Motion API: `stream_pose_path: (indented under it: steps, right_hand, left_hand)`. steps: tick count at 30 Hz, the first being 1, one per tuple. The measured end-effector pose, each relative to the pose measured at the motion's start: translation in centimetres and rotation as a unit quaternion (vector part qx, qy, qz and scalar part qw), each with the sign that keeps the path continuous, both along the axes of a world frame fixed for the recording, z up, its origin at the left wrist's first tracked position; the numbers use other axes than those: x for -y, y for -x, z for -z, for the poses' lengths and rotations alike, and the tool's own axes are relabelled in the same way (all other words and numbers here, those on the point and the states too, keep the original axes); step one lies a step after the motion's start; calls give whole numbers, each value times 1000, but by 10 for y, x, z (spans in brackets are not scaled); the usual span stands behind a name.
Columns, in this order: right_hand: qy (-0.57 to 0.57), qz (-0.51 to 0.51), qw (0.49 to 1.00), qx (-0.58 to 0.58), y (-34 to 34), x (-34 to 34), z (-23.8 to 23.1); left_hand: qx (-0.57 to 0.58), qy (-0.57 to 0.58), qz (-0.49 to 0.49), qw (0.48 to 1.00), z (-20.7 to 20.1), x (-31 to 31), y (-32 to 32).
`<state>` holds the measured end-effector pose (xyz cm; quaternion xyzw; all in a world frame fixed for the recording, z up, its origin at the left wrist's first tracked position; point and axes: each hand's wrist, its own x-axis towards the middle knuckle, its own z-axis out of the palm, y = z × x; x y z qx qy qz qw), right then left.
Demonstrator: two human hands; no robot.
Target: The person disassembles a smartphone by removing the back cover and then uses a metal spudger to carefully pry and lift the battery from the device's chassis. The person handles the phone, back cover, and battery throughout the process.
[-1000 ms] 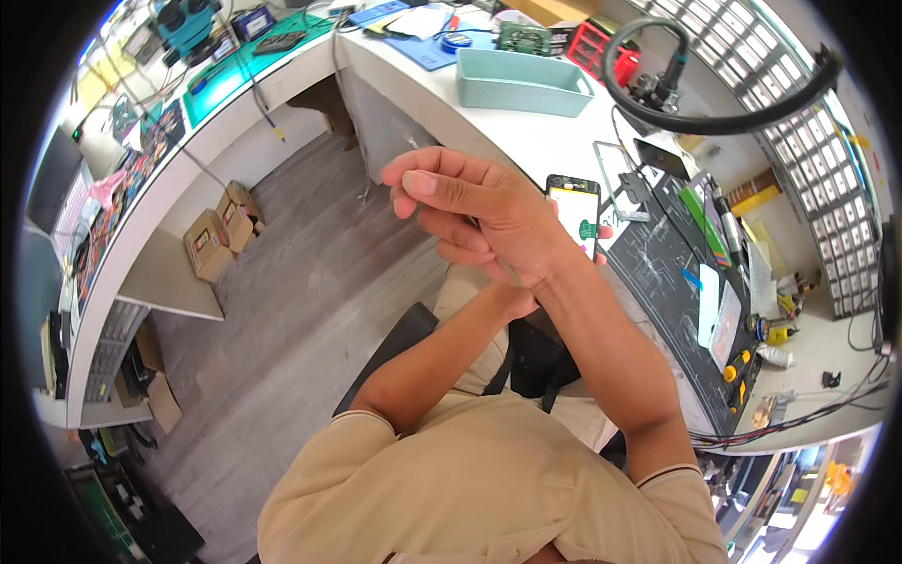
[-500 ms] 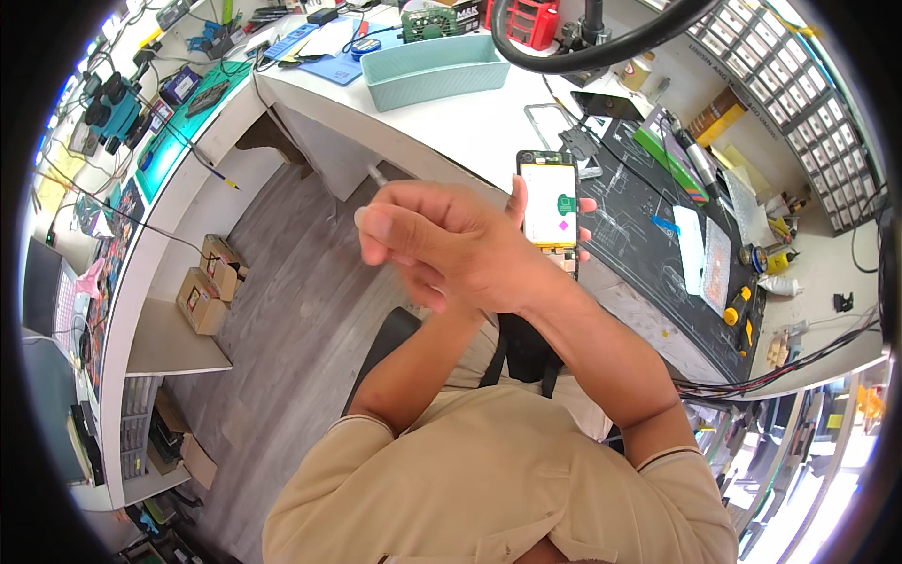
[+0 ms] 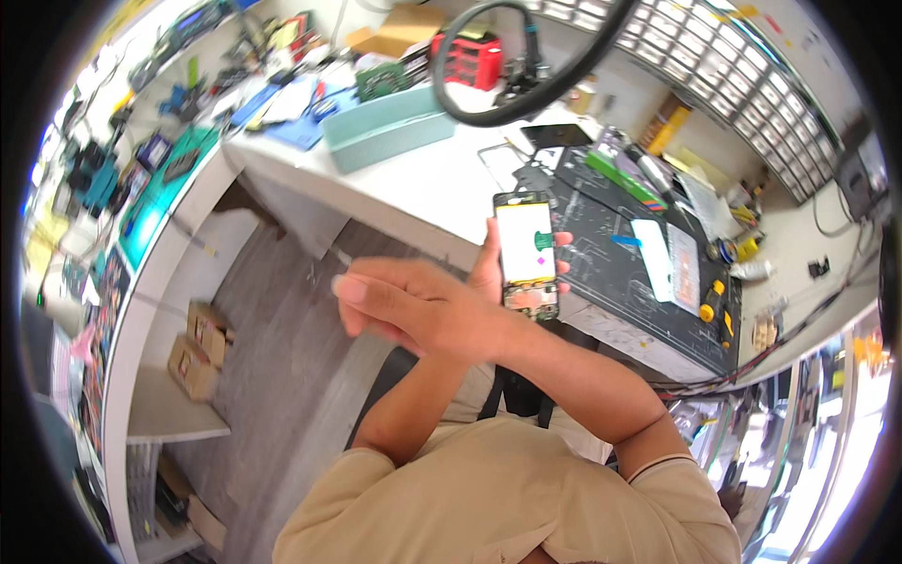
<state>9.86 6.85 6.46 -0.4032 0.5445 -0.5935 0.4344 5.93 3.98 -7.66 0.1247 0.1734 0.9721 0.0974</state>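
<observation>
My left hand [image 3: 486, 271] is wrapped round a smartphone [image 3: 524, 246], thumb on one side and fingertips on the other. Its screen is lit white, with a green shape and a small magenta diamond. Inner parts lie exposed at the phone's lower end. My right forearm crosses over the left one, hiding the left wrist. To the left of the phone, my right hand [image 3: 413, 305] is closed, thumb pressed against curled fingers. Beyond those fingers a thin pale stick-like thing [image 3: 341, 255] pokes out; its remainder is hidden and its kind is unclear.
A black work mat [image 3: 601, 273] covers the right end of the white bench, with a yellow-handled tool [image 3: 711, 303] on it. Behind the phone stands a pale green bin [image 3: 390, 136]. A thick black cable [image 3: 526, 111] loops overhead. Cardboard boxes [image 3: 197, 362] sit on a low shelf at left.
The view has shifted, so bench and hands appear lower and further left. The phone remains in my left hand, and the right hand stays closed, slightly further from the phone.
</observation>
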Motion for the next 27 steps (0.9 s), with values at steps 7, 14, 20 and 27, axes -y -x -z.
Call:
stream_pose_path:
  steps: [7, 14, 20, 27]
  right_hand:
    - [211, 213, 953, 35, 14, -121, 26]
    - [208, 401, 886, 106, 4, -268, 59]
    - [71, 562, 814, -129, 26, -236, 42]
    - [63, 562, 801, -196, 52, -220, 33]
  left_hand:
    - [-11, 73, -18, 997, -10, -2, -6]
    - [-24, 85, 5, 996, -19, -13, 1]
    - [-22, 89, 43, 995, -33, -45, 4]
    - [-13, 95, 18, 995, -45, -70, 7]
